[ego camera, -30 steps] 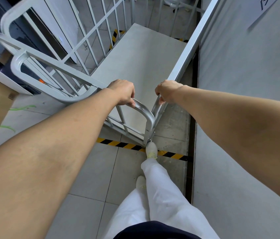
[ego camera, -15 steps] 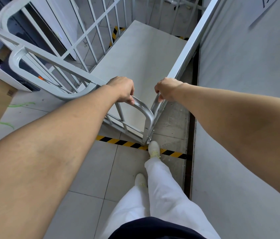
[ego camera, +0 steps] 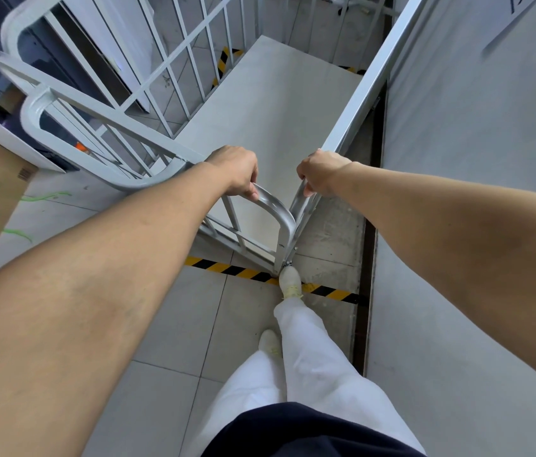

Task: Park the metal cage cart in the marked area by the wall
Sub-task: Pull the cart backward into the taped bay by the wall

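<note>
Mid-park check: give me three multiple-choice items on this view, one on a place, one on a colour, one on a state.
1. The wall lies on which side of the cage cart? A left; B right; C behind the person.
2. The floor tape is striped: A yellow and black; B red and white; C blue and white.
3. The left hand and right hand: A both off the cart; B only one grips; C both grip its frame.
B, the wall runs along its right side. A, yellow-black stripes. C, both curl round its rails.

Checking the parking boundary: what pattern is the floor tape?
Yellow and black diagonal stripes on the floor tape, head view.
</note>
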{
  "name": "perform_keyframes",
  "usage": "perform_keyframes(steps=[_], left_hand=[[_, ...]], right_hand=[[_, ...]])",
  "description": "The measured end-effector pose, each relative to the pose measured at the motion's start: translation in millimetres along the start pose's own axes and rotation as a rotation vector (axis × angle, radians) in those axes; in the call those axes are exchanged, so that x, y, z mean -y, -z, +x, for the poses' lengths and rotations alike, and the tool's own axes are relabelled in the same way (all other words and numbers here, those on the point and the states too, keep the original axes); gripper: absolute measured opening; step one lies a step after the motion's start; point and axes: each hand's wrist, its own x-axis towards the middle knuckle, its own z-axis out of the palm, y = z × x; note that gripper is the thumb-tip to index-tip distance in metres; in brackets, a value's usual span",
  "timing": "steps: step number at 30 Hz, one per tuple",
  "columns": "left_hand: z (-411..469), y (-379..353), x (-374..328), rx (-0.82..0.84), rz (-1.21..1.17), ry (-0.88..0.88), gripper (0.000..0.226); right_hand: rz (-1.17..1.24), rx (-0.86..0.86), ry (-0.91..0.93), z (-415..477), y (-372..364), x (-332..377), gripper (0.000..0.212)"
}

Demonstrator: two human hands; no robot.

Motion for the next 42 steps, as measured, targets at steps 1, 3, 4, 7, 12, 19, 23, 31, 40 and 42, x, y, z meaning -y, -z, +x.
perform_keyframes(steps=[1,3,4,7,12,19,23,31,40,42], left_hand=[[0.2,0.8,-0.1,0.002,0.003,0.000,0.039],[0.5,2.1,-0.5,0.006,0.006,0.001,0.039],[0.6,2.9,-0.9,0.007,0.008,0.001,0.038],[1.2,1.6,-0.2,0.008,0.009,-0.001,0.037],[1.6,-2.8,0.6,-0.007,-0.006,0.008,0.038],[8.9,-4.6,-3.9,-0.063,-0.027,0.028,0.033],[14.0,-3.0,-3.9,-0.061,-0.037,0.029,0.034],[11.3,-0.2,-7.1,-0.038,-0.013,0.020,0.029],[6.6,0.5,-9.4,0.031,0.001,0.031,0.022],[5.0,0.5,-7.5,0.062,-0.003,0.039,0.025]], right_hand=[[-0.005,-0.003,0.002,-0.3,0.4,0.4,0.038],[-0.012,-0.009,0.010,0.4,1.4,0.0,0.037],[-0.018,-0.012,0.017,0.6,1.6,-0.5,0.036],[-0.036,-0.014,0.037,0.4,1.9,-1.3,0.033],[-0.029,-0.018,0.046,0.4,1.0,-4.7,0.031],[-0.017,-0.041,0.060,7.7,2.0,-14.9,0.031],[-0.023,-0.039,0.062,11.0,3.5,-16.8,0.031],[-0.009,-0.007,0.012,11.9,7.4,-12.7,0.039],[-0.040,-0.011,0.004,7.5,5.2,-6.6,0.029],[-0.037,-0.012,0.013,6.3,7.1,-3.8,0.031]])
